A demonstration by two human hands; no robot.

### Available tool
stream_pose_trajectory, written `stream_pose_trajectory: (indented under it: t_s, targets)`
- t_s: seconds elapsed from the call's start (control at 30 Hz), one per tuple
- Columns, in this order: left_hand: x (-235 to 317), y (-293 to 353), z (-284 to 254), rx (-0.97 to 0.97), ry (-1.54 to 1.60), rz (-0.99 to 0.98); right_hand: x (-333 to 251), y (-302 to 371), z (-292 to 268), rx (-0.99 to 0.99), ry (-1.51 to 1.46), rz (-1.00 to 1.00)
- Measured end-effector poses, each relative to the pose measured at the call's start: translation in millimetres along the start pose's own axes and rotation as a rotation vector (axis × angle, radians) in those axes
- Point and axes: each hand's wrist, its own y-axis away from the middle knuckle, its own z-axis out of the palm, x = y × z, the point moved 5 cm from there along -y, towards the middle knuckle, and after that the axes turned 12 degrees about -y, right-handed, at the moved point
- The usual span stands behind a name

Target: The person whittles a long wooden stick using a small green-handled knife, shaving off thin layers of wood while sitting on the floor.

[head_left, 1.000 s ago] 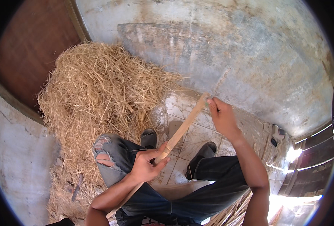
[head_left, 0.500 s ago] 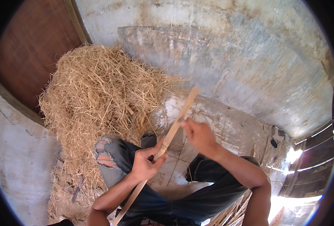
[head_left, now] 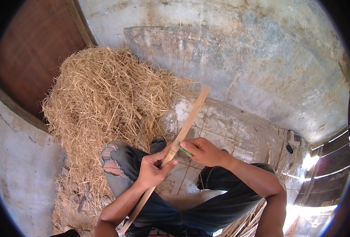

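Observation:
A long, pale bamboo strip [head_left: 192, 114] slants from my lap up and away to the right, with a node near its middle. My left hand [head_left: 153, 170] is closed around it just below that node, thumb on the near side. Close above, my right hand [head_left: 204, 152] is closed on a small green-handled tool [head_left: 186, 151]. The tool's working end is hidden at the strip's edge, so its exact kind does not show. My right fingertips are right beside the strip; whether they touch it I cannot tell.
A big heap of straw-like shavings [head_left: 107, 91] rises at the left against the wall [head_left: 238, 51]. A knife [head_left: 83, 197] lies on shavings at lower left. Bundled thin strips [head_left: 244, 221] lie beside my right leg. A dark-and-light object [head_left: 293, 140] sits at the far right.
My right hand has come down along the strip toward my left hand, and the green tool now shows. My left hand keeps its grip in nearly the same place.

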Motion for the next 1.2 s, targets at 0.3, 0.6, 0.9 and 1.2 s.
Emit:
stream_pose_trajectory:
  t_s: [0.3,0.6,0.9,1.2]
  targets:
    - [-18,-1,-3,0.128,-0.112,0.002,-19,11,-11,0.21,0.113,-0.335]
    - [2,-2,-2,0.139,-0.466,-0.022,-10,10,2,0.391,0.191,-0.36]
    - [12,-2,0,0.23,-0.712,0.108,16,-4,4,0.407,-0.089,-0.189]
    - [20,-3,5,0.248,-0.752,0.124,19,-6,15,0.47,-0.126,-0.14]
